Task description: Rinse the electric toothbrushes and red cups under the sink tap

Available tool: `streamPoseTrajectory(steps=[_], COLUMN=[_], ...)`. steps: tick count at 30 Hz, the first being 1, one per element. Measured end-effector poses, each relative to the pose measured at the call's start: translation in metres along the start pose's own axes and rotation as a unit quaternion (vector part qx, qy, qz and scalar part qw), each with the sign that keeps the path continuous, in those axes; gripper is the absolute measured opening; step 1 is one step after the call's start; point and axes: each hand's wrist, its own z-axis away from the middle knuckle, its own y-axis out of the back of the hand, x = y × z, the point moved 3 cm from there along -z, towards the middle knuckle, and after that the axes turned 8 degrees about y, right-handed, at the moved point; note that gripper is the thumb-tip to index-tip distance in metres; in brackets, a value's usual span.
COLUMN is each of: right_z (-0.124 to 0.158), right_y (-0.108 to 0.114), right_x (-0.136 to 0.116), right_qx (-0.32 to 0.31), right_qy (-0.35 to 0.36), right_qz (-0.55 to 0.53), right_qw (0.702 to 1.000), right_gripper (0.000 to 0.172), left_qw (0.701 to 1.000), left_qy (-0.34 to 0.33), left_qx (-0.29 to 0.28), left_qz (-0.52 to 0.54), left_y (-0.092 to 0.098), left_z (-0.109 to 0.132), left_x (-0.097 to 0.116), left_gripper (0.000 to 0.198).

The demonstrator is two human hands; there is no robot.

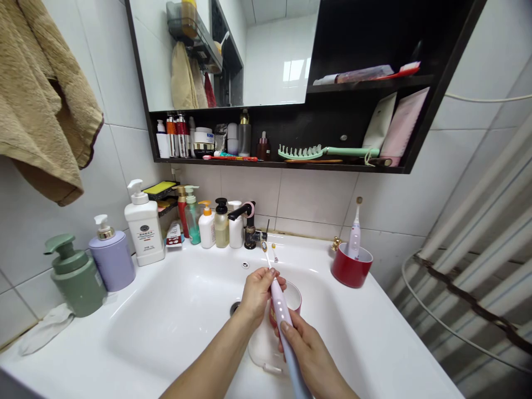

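Note:
Over the white sink (166, 316), both hands hold one electric toothbrush (281, 303) with a pinkish-lavender handle, its bristles pointing toward the faucet. My left hand (256, 293) pinches the neck where the brush head meets the handle. Lower down, the fingers of my right hand (305, 346) wrap around the handle. Beneath the hands, partly hidden, a red and white cup (294, 296) is in the basin. A clear curved piece (266, 366) also lies there; its kind is unclear. A small spare brush head (275, 253) sits on the sink's back rim.
A black faucet (249, 227) stands at the back, with several pump bottles (206, 227) to its left. On the right rim, a red cup (351, 271) holds another electric toothbrush (354, 238). A mirrored cabinet (274, 136) hangs above; a towel (39, 100) hangs at left.

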Motion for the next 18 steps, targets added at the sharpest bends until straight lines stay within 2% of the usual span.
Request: streamPoseTrajectory(steps=[5, 8, 18], right_z=[0.0012, 0.0018, 0.0020], right_y=[-0.0030, -0.0030, -0.0013], right_x=[-0.0041, -0.0032, -0.0025], right_qx=[-0.003, 0.006, 0.012], right_qy=[0.024, 0.015, -0.006], right_qz=[0.041, 0.065, 0.016], right_qw=[0.999, 0.998, 1.000], right_gripper=[0.032, 0.033, 0.032], left_qw=[0.999, 0.999, 1.000], left_qy=[-0.026, -0.026, -0.019], left_qx=[0.033, 0.041, 0.002], left_qz=[0.013, 0.017, 0.005], left_y=[0.0043, 0.0065, 0.0036], left_z=[-0.0027, -0.0045, -0.0034], left_x=[0.0035, 0.0038, 0.0030], left_gripper=[0.025, 0.025, 0.022])
